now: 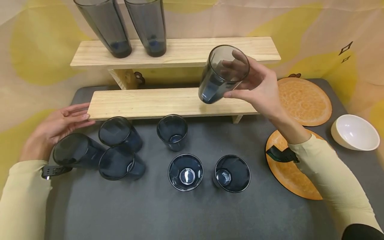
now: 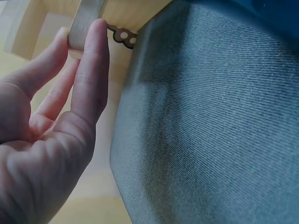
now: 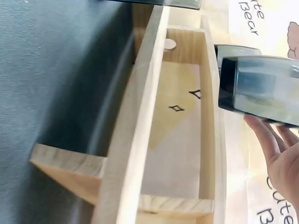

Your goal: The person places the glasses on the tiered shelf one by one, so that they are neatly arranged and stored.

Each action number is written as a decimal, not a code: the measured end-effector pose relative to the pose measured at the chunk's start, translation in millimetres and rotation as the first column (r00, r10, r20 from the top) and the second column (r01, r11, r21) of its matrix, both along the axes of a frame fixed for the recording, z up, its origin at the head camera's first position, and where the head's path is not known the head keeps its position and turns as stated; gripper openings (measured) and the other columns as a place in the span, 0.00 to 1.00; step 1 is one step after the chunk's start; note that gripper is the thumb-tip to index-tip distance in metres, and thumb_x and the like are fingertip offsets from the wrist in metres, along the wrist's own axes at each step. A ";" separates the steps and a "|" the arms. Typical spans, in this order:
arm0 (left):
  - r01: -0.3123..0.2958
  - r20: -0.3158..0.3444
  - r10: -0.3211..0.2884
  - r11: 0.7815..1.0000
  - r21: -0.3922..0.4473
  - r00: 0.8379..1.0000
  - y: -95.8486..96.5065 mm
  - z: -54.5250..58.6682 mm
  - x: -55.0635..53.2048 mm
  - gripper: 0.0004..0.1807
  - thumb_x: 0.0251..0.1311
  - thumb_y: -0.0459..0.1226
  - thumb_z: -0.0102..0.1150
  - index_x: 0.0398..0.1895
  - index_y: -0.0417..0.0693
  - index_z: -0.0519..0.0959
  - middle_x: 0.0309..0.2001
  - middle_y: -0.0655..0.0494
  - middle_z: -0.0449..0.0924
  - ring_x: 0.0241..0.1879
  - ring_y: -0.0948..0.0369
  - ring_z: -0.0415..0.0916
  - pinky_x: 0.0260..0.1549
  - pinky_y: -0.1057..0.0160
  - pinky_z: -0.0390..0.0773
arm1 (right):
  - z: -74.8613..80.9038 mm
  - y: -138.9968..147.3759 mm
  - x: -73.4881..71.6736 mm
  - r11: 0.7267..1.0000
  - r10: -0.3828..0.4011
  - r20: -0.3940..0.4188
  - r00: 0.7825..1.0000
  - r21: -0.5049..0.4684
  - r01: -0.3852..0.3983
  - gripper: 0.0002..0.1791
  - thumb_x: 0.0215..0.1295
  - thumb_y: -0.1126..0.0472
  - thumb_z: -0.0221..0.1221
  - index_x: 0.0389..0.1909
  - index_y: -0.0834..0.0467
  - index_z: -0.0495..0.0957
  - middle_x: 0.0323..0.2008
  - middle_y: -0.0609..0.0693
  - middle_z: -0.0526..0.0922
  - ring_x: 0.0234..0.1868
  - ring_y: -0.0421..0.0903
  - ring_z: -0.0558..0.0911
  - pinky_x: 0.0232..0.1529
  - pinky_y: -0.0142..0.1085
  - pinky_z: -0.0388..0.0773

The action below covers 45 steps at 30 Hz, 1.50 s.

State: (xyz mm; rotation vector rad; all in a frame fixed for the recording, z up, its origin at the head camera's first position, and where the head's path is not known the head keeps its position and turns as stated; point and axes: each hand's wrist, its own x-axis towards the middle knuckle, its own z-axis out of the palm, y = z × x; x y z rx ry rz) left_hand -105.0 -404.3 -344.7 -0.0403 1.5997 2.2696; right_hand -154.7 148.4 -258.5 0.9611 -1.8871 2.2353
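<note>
My right hand grips a tall dark-tinted glass tumbler, tilted, in the air over the lower shelf board. The right wrist view has this tumbler near the upper board, fingers along its side. My left hand is at the left end of the wooden two-tier shelf; in the left wrist view its thumb and fingers pinch the board's end. Two matching tumblers stand on the upper board. Beside my left hand are three tumblers, grouped close together on the table.
In front of the shelf three more dark glasses stand on the grey table. Two round orange mats lie at the right, one partly under my right forearm. A white bowl sits at the far right. Patterned cloth hangs behind.
</note>
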 end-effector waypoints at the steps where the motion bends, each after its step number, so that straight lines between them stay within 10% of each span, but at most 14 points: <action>1: -0.001 0.000 0.001 1.000 -0.001 1.000 0.0 0.1 -0.4 0.26 0.66 0.15 0.40 0.57 0.43 0.79 0.53 0.49 0.81 0.45 0.50 0.84 0.45 0.56 0.86 | 2.1 -2.5 -1.3 1.000 -0.002 0.002 1.000 -0.013 0.002 0.46 0.39 0.89 0.66 0.65 0.64 0.71 0.56 0.66 0.78 0.53 0.59 0.81 0.40 0.41 0.88; 9: -0.010 0.009 0.010 1.000 0.002 1.000 0.3 -0.3 -0.4 0.26 0.66 0.14 0.41 0.56 0.43 0.79 0.52 0.48 0.81 0.45 0.49 0.84 0.44 0.55 0.87 | 18.0 -26.2 -15.9 0.992 -0.043 0.073 0.996 -0.116 0.051 0.46 0.38 0.86 0.69 0.64 0.62 0.72 0.55 0.62 0.80 0.54 0.57 0.81 0.49 0.43 0.86; 16: -0.021 0.011 0.021 1.000 0.007 1.000 1.5 0.3 1.4 0.25 0.66 0.15 0.41 0.56 0.43 0.79 0.51 0.48 0.82 0.45 0.50 0.84 0.44 0.55 0.87 | 27.4 -45.5 -40.6 0.987 -0.114 -0.028 0.993 -0.114 0.110 0.44 0.42 0.85 0.68 0.66 0.64 0.70 0.55 0.62 0.80 0.54 0.57 0.81 0.54 0.46 0.84; 22: -0.032 0.011 0.033 0.999 -0.033 0.999 1.7 1.3 0.6 0.25 0.66 0.15 0.42 0.55 0.44 0.80 0.50 0.49 0.82 0.44 0.51 0.84 0.43 0.56 0.87 | 33.8 -60.7 -53.3 0.971 -0.184 0.095 0.978 -0.136 0.195 0.45 0.43 0.83 0.68 0.67 0.64 0.68 0.55 0.61 0.79 0.57 0.53 0.79 0.57 0.42 0.82; 38: -0.040 0.012 0.040 0.999 -0.009 0.999 2.8 1.7 1.7 0.25 0.66 0.15 0.42 0.55 0.44 0.80 0.51 0.49 0.81 0.44 0.50 0.84 0.44 0.56 0.87 | 46.3 -78.6 -77.6 0.973 -0.230 0.105 0.967 0.006 0.231 0.45 0.48 0.74 0.71 0.70 0.59 0.66 0.55 0.56 0.79 0.52 0.53 0.81 0.54 0.37 0.82; 45: -0.030 0.014 0.030 1.000 0.007 0.999 1.7 2.2 1.0 0.24 0.66 0.16 0.42 0.56 0.43 0.80 0.51 0.48 0.81 0.45 0.50 0.84 0.45 0.56 0.86 | 52.7 -80.2 -96.4 0.939 -0.265 0.092 0.960 0.253 0.235 0.42 0.52 0.65 0.73 0.69 0.51 0.68 0.60 0.51 0.77 0.55 0.48 0.81 0.54 0.35 0.83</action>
